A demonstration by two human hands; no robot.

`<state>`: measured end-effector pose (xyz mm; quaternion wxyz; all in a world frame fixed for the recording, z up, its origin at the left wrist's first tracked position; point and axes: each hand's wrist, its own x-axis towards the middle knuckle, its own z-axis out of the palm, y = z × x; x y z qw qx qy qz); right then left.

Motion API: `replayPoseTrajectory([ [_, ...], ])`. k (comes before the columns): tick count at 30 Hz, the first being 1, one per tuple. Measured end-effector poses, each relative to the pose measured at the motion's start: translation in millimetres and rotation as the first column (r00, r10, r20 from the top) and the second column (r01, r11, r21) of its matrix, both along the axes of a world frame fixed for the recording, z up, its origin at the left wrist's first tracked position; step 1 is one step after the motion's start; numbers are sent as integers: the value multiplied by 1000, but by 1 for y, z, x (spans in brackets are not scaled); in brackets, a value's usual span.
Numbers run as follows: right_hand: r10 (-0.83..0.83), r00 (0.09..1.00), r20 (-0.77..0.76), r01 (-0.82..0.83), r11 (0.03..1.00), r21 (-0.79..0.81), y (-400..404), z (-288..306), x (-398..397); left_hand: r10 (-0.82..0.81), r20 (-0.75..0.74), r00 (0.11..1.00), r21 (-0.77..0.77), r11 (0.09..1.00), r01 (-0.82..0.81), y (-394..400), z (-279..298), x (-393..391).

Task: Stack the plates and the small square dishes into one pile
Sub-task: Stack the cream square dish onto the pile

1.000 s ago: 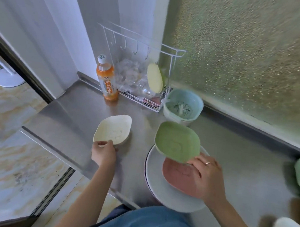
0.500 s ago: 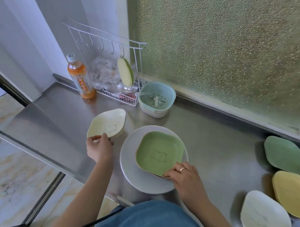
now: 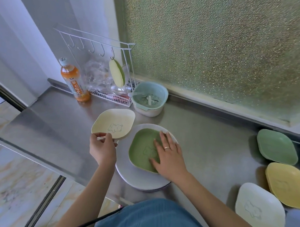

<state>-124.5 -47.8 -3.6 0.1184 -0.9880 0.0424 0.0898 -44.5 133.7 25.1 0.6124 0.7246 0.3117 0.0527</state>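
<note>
Left hand (image 3: 102,148) pinches the cream dish (image 3: 113,123) by its near corner, just left of the pile; right hand (image 3: 167,155) lies spread, flat on the green dish (image 3: 142,149).

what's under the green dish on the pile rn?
The green dish sits on the round white plate, right hand flat on it. Anything between dish and plate is covered; can't tell from this view.

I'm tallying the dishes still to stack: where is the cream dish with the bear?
In the left hand, which grips its near edge; the cream dish sits left of the round plate, before the orange bottle.
</note>
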Motion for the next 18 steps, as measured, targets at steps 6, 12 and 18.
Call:
replayPoseTrajectory([
  [6, -268, 913, 306, 171, 935, 310, 7, 23, 8, -120, 47, 992, 39, 992, 118, -9, 3, -11],
  [12, -696, 714, 79, 400, 498, 770, 7, 55, 34, -420, 86, 904, 142, 903, 406, -38, 8, -35],
  [18, -742, 668, -53, 533, 428, 730, -12, 41, 21, -606, 131, 785, 257, 785, 563, -43, 7, -44],
])
